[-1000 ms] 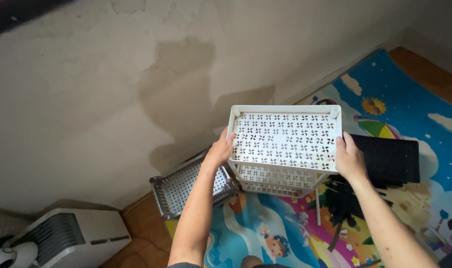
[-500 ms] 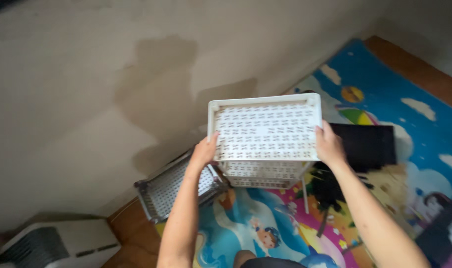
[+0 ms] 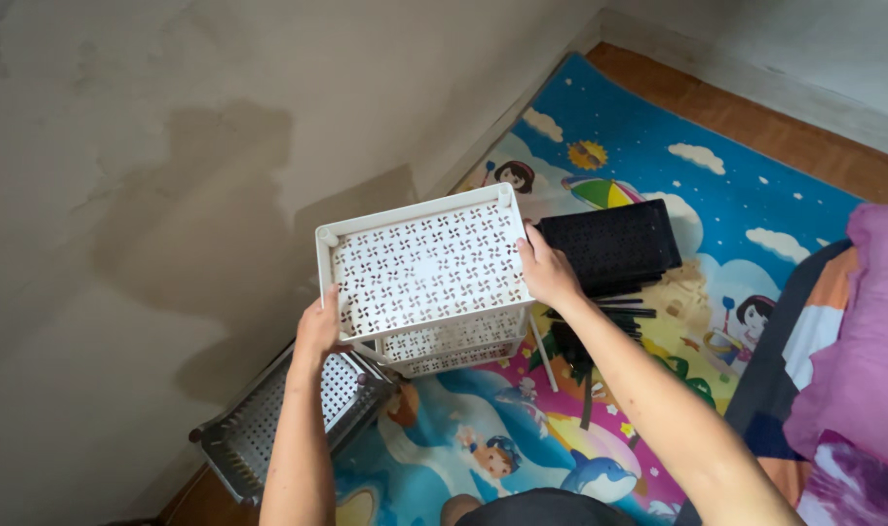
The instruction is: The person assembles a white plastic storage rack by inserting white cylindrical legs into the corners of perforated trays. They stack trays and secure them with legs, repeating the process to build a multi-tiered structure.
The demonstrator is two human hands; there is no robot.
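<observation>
While you look down at the floor, your two hands hold a white tiered rack (image 3: pixel 422 268) up between them, above the colourful play mat (image 3: pixel 658 195). Your left hand (image 3: pixel 319 329) clasps the near left corner of the top shelf, fingers curled up over the rim and the thumb hidden behind the edge. Your right hand (image 3: pixel 548 273) grips the right side of the same shelf, fingers closed over its rim and the palm pressed to the side wall. That top shelf is pierced with small pinwheel-shaped holes and sits tilted, its far left corner higher in the view. Two lower shelves of the rack show beneath it, with thin white legs pointing down at the mat.

Just to the right of your right hand, a black perforated tray (image 3: pixel 611 244) lies flat on the mat, with thin black rods beside it. Below your left forearm, a grey perforated basket (image 3: pixel 259 429) rests against the stained beige wall (image 3: pixel 171 175). At the right edge lies purple and orange bedding (image 3: pixel 853 360).
</observation>
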